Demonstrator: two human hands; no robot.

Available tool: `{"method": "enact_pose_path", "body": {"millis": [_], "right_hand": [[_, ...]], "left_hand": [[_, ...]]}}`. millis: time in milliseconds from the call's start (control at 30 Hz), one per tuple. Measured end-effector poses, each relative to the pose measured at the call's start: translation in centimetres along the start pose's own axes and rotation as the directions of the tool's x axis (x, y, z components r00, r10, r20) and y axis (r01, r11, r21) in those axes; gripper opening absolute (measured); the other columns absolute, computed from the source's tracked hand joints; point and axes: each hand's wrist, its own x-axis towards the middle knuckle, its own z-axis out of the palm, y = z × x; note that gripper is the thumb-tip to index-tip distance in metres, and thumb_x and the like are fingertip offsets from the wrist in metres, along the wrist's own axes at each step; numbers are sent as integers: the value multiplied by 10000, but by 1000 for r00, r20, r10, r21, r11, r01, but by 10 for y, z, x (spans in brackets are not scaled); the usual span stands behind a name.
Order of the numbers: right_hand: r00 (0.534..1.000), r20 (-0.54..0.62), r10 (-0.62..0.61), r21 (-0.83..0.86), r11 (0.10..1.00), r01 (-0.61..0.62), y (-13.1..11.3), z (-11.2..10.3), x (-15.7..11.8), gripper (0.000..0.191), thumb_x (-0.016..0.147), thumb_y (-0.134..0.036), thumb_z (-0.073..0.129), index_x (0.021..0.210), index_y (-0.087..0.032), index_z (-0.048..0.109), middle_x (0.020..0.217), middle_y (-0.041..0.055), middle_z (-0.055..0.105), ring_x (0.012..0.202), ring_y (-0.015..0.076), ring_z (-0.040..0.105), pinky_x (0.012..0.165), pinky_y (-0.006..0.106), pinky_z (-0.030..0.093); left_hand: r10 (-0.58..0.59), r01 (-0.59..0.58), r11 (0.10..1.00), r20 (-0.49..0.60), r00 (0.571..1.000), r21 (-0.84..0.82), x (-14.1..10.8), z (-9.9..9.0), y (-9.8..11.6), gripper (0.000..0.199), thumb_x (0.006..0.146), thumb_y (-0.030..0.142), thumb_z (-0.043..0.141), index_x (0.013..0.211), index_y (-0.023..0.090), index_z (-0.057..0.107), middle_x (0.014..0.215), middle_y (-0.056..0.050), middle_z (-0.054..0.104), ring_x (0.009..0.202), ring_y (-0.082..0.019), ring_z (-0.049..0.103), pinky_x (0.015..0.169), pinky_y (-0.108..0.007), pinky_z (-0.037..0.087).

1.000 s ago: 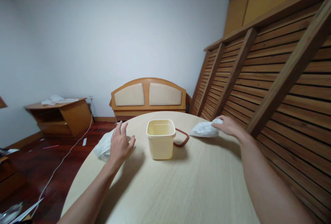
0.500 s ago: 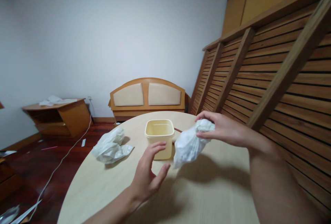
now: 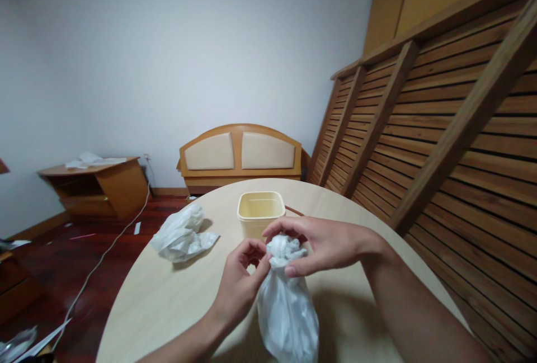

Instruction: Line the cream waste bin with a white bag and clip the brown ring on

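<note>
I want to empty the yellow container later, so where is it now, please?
In the head view, the yellow container stands upright near the middle of the round table, just beyond the two hands.

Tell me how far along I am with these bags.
Done: the held bag is up at both hands. In hand: right fingers around its bunched neck, left fingers beside it. Left, probably: the neck looks unopened, and the other bag lies untouched on the table.
</note>
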Motion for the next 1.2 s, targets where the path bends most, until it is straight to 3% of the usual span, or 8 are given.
{"method": "enact_pose_path", "body": {"millis": [300,400,567,800,900,1000,1100,1200], "right_hand": [[997,73,21,173,984,-33,12,-6,1,466,854,-294,697,1286,-145,606,1171,107,679,1040,199,648,883,317,529],[1000,16,18,89,996,-19,13,-4,4,345,828,-231,702,1158,-134,672,1032,83,710,899,174,667,787,280,533],[996,-76,-37,-157,987,24,7,1,6,115,828,-120,639,923,-148,697,880,38,683,766,137,614,675,228,469],[970,-187,-153,-347,934,81,7,6,14,246,712,43,525,803,-165,620,810,6,640,781,144,558,720,243,412],[952,-288,-101,-277,961,18,9,5,14,398,658,61,485,942,-169,643,914,20,674,782,144,575,718,245,427],[960,-281,18,-145,988,-61,12,0,8,488,704,-8,563,1156,-188,601,1063,37,668,672,110,550,618,229,429],[980,-160,115,14,993,-114,16,-5,0,515,802,-190,670,1296,-204,526,1072,46,646,657,101,545,578,222,438],[995,-1,98,145,985,-96,20,-6,-4,647,800,-362,749,1367,-207,480,1096,62,635,741,121,596,629,232,480]], "left_hand": [[-21,18,998,-64,998,-57,1,-3,-5,305,824,438,717,777,166,588,733,-7,609,685,-126,534,647,-229,426],[-51,45,991,-39,998,-124,1,-1,-7,329,802,450,741,795,167,572,728,4,589,661,-114,518,610,-217,418],[-113,122,978,61,992,-169,3,2,-9,428,813,479,728,1061,158,591,729,22,577,615,-95,500,584,-209,413],[-151,161,983,116,982,-88,4,3,-4,426,777,545,734,800,153,570,664,18,550,587,-98,490,545,-207,405],[-96,105,990,91,991,-97,1,3,-2,407,802,541,706,823,149,598,675,0,589,585,-107,511,539,-212,423],[-48,42,993,-47,998,-112,0,0,-2,406,828,553,668,810,152,607,657,-8,609,567,-118,532,520,-220,440],[-13,-10,991,-166,986,-134,1,-4,0,407,828,556,669,844,152,618,664,-10,621,559,-124,547,494,-220,443],[21,-52,981,-169,985,-186,2,-7,0,380,849,518,668,971,158,643,795,-36,673,619,-132,587,544,-232,488]]}}
